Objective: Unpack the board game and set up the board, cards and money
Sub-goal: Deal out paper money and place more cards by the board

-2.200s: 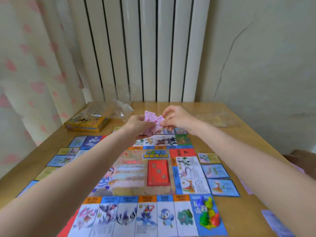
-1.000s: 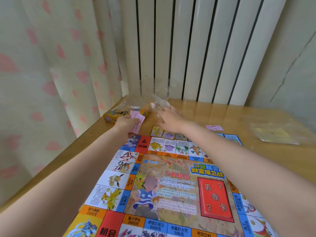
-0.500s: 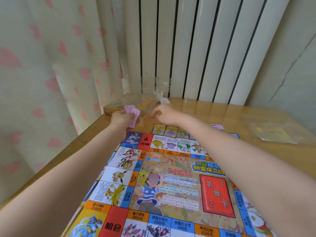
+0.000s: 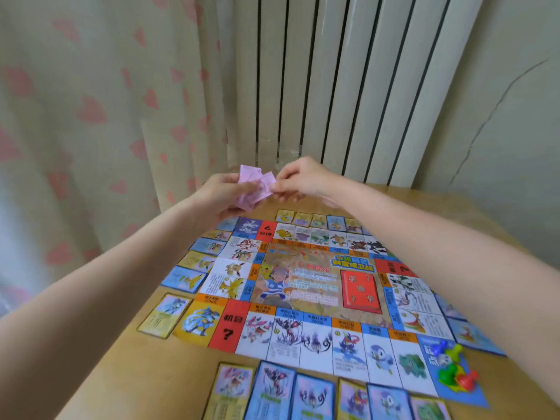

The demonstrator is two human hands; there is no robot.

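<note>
The colourful game board (image 4: 315, 286) lies flat on the wooden table (image 4: 169, 359), with a red card stack (image 4: 360, 291) on its middle. Picture cards (image 4: 272, 392) lie in rows around the board's edges. Above the far left corner of the board my left hand (image 4: 224, 192) grips a small bundle of pink paper money (image 4: 254, 186). My right hand (image 4: 300, 180) pinches the right edge of one pink note in that bundle. Coloured player pawns (image 4: 451, 365) stand on the board's near right corner square.
A white ribbed radiator (image 4: 348, 86) stands behind the table. A curtain with pink hearts (image 4: 91, 116) hangs at the left. The cracked wall (image 4: 515, 101) is at the right. Bare table wood shows at the near left.
My right hand has come back from the far left of the table and now pinches a pink note in the bundle. Both hands are raised together; the view has tilted down over the board.
</note>
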